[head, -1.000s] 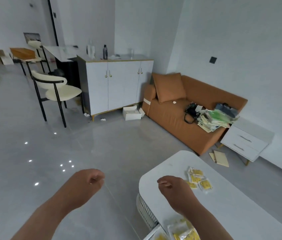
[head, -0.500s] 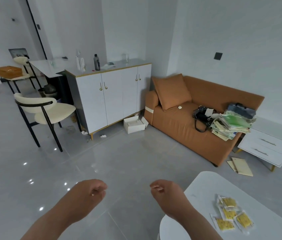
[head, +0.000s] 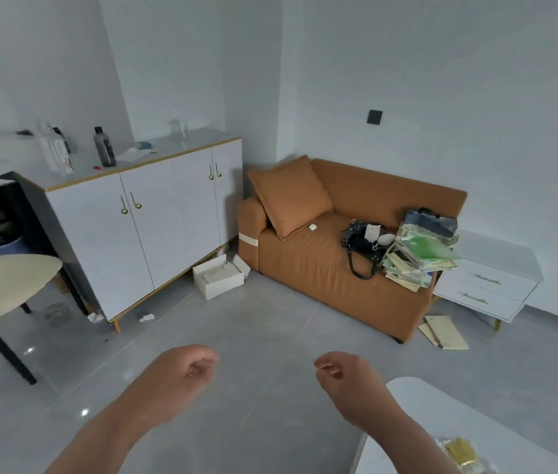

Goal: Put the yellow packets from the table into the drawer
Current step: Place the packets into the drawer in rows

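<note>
Yellow packets (head: 461,453) lie in a small cluster on the white table (head: 441,408) at the bottom right, partly cut off by the frame edge. My right hand (head: 346,378) hangs over the floor just left of the table's rounded end, fingers loosely curled, holding nothing. My left hand (head: 181,371) floats over the grey floor further left, also loosely curled and empty. A white nightstand (head: 496,265) with two closed drawers (head: 482,289) stands to the right of the sofa. No open drawer is in view.
An orange sofa (head: 308,265) with a cushion, a black bag and a stack of papers stands ahead. A white cabinet (head: 154,217) is at the left, an open white box (head: 219,275) at its foot. A cream chair (head: 0,285) stands far left. Booklets (head: 445,331) lie on the floor.
The view has swung up and to the left, so the table and packets slid to the bottom right corner. Both hands stay loosely curled and empty in front of me.
</note>
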`<state>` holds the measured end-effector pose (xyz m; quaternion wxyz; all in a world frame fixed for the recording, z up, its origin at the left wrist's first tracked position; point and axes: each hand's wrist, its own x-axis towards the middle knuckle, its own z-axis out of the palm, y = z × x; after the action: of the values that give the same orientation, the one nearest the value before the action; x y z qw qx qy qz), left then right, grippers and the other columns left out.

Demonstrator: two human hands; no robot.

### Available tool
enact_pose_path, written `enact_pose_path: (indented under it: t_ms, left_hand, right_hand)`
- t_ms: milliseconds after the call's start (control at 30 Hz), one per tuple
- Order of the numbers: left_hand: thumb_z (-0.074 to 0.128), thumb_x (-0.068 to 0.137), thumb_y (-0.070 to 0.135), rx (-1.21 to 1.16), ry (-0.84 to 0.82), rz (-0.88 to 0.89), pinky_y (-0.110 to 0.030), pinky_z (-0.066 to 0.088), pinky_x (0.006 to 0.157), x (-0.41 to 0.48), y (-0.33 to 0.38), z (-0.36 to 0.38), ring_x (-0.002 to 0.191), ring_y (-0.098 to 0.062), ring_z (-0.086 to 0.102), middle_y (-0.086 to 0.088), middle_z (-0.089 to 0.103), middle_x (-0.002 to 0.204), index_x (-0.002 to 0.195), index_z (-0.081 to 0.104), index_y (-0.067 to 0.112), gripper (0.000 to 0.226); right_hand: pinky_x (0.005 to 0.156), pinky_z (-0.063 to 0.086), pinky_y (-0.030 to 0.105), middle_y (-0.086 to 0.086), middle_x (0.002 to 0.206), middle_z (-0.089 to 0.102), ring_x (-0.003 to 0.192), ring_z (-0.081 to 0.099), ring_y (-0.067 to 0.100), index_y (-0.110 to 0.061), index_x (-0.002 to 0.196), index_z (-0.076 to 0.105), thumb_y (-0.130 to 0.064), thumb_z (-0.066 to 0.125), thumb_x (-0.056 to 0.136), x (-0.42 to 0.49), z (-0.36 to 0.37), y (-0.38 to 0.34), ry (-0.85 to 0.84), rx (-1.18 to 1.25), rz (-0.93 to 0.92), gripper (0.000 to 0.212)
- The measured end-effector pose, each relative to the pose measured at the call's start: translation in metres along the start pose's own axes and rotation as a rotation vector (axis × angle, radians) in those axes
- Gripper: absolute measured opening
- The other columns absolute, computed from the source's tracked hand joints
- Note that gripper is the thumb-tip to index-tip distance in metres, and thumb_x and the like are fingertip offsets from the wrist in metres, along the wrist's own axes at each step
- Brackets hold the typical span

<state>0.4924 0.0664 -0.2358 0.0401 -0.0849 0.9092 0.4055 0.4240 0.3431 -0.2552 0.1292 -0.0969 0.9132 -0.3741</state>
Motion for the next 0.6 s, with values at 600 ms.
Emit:
enact_pose_path:
  t_ms: [600]
  left_hand:
    - [0.061, 0.089, 0.017, 0.143, -0.406, 0.343, 0.0, 0.038, 0.067, 0.403, 0.104, 0.024, 0.084, 0.014, 0.058, 0.021, 0.064, 0.093, 0.089, 0.059, 0.037, 0.019]
  right_hand:
    - [0.074, 0.042, 0.012, -0.014, 0.1, 0.063, 0.091, 0.059, 0.002, -0.026, 0.115, 0.066, -0.029, 0.054, 0.093, 0.242, -0.092, 0.039, 0.337, 0.1, 0.421, 0.025]
